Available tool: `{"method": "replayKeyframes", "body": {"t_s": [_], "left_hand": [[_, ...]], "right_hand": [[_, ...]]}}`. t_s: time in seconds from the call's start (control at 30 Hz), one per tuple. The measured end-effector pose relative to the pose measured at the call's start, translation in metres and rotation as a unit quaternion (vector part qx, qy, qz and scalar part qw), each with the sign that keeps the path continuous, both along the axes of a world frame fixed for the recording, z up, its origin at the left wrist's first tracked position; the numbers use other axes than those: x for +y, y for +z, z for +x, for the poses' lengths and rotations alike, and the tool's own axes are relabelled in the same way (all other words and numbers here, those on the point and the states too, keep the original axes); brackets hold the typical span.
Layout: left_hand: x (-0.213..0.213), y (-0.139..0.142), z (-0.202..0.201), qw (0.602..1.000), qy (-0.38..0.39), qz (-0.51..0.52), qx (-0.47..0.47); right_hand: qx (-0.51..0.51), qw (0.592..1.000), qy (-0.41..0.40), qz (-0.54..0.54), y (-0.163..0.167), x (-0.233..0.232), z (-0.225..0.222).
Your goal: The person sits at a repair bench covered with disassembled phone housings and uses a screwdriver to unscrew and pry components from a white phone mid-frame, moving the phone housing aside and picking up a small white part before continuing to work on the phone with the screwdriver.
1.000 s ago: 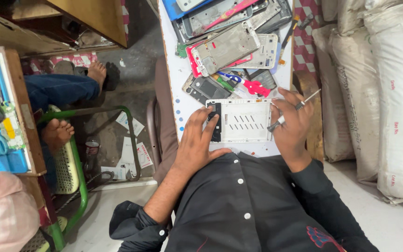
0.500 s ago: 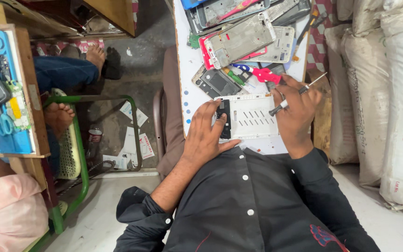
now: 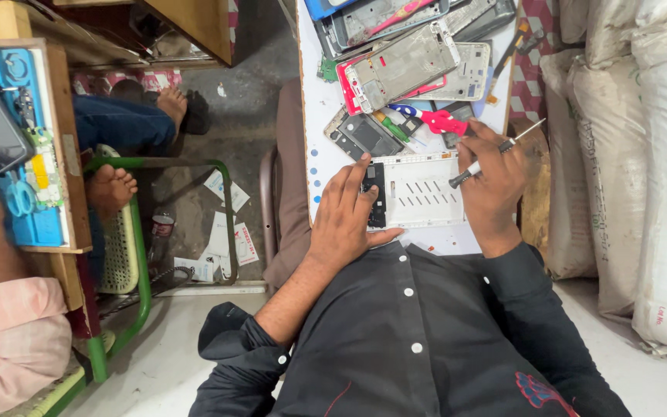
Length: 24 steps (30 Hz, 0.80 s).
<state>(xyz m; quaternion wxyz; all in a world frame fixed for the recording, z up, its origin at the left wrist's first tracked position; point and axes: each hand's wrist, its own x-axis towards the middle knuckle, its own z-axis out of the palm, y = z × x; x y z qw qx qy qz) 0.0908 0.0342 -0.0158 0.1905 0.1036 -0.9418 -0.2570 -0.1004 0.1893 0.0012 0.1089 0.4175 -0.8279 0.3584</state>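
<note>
A white phone frame (image 3: 420, 191) with a dark strip at its left end lies on the white worktable (image 3: 319, 104) just in front of me. My left hand (image 3: 347, 212) rests flat on the frame's left end, fingers spread over the dark part. My right hand (image 3: 496, 181) sits at the frame's right edge and grips a thin screwdriver (image 3: 496, 153) with a dark handle, its shaft pointing up and to the right.
Several phone frames and back covers (image 3: 407, 58) are piled at the far end of the table, with red-handled pliers (image 3: 435, 120) beside them. White sacks (image 3: 642, 170) stand at the right. Another person's bare feet (image 3: 113, 189) and a green chair (image 3: 129, 247) are at the left.
The view has shifted slightly. My left hand has slid a little further onto the frame. My right hand still holds the screwdriver at the frame's right edge.
</note>
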Motion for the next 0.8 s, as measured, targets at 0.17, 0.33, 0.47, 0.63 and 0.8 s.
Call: {"method": "replayKeyframes", "body": {"t_s": [0.17, 0.33, 0.47, 0.63, 0.8], "left_hand": [[0.005, 0.006, 0.0, 1.0, 0.002, -0.007, 0.01], [0.01, 0.006, -0.001, 1.0, 0.001, -0.009, 0.006], [0.01, 0.009, 0.003, 1.0, 0.005, -0.01, 0.011], [0.012, 0.009, 0.0, 1.0, 0.006, -0.012, 0.021], [0.011, 0.01, -0.008, 1.0, 0.014, -0.016, 0.02]], "right_hand": [[-0.007, 1.0, 0.003, -0.012, 0.007, 0.004, 0.006], [-0.019, 1.0, 0.009, -0.021, 0.011, 0.01, 0.007], [-0.012, 0.999, 0.016, -0.029, 0.015, 0.009, 0.008], [-0.001, 0.999, 0.013, -0.03, 0.019, 0.008, 0.008], [0.004, 1.0, -0.003, -0.011, 0.017, 0.007, 0.001]]}}
